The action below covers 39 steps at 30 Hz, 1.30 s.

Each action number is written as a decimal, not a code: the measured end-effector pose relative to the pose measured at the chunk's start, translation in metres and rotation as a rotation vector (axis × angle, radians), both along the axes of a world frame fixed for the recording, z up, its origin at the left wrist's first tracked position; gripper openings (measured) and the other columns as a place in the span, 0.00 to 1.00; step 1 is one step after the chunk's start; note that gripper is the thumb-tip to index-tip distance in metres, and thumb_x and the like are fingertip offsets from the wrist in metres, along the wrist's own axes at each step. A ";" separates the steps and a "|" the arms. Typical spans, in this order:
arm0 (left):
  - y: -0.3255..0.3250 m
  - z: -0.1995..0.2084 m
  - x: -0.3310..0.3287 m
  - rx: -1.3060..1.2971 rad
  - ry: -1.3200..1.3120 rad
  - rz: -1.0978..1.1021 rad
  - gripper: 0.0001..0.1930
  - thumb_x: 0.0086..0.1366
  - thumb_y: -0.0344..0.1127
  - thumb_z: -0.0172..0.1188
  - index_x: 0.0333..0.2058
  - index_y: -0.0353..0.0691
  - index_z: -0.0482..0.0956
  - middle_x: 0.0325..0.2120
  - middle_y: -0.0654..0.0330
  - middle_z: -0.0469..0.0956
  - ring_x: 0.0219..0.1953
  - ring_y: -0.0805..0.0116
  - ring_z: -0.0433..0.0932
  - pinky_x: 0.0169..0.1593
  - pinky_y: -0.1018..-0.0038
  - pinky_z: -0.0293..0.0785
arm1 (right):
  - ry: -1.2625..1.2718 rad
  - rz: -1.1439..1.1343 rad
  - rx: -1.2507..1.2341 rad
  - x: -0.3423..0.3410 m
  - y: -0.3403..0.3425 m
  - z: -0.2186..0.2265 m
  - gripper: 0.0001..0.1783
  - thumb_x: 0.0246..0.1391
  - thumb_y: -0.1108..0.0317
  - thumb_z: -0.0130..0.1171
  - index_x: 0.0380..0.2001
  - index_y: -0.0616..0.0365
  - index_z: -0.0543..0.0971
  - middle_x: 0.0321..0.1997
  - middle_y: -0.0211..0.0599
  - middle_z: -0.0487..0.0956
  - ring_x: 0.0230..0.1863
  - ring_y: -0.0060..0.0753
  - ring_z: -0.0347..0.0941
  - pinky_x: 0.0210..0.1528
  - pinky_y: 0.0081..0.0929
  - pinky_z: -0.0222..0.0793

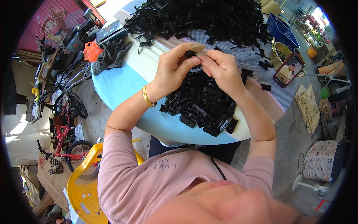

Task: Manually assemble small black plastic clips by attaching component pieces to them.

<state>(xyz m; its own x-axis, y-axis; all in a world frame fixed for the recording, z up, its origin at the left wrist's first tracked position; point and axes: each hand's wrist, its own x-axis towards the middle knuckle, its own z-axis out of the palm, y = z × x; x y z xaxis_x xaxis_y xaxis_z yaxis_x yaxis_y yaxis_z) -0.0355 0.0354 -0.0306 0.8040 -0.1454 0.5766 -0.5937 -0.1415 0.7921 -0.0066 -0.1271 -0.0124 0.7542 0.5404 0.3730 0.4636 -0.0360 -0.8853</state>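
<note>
My left hand (174, 67) and my right hand (220, 68) meet above the round table (123, 84), fingertips pinched together on a small black plastic part (191, 54). A gold bangle sits on my left wrist. Directly below the hands lies a heap of small black plastic clips (203, 102) near the table's front edge. A much larger pile of black plastic pieces (201, 16) covers the far side of the table.
A phone (288, 70) lies at the table's right edge beside a metal bowl (280, 50). Dark gloves (112, 54) and a black box (111, 31) sit at the left. Bicycles (69, 130) and a yellow chair (84, 183) stand on the floor left.
</note>
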 end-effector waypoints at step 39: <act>0.021 0.012 0.006 -0.427 0.510 -0.672 0.28 0.53 0.36 0.63 0.50 0.30 0.64 0.41 0.45 0.73 0.44 0.53 0.75 0.48 0.63 0.74 | 0.034 0.313 0.216 0.027 -0.023 0.010 0.11 0.55 0.69 0.54 0.39 0.63 0.75 0.27 0.23 0.74 0.22 0.08 0.62 0.22 0.08 0.58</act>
<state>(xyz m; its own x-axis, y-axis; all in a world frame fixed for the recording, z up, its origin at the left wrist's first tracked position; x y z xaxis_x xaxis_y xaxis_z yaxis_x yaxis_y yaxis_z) -0.0298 0.0561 -0.0186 0.7982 -0.5277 0.2905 -0.0131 0.4668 0.8842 0.0200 -0.1497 -0.0027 0.5791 0.6582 0.4811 0.3923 0.2923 -0.8722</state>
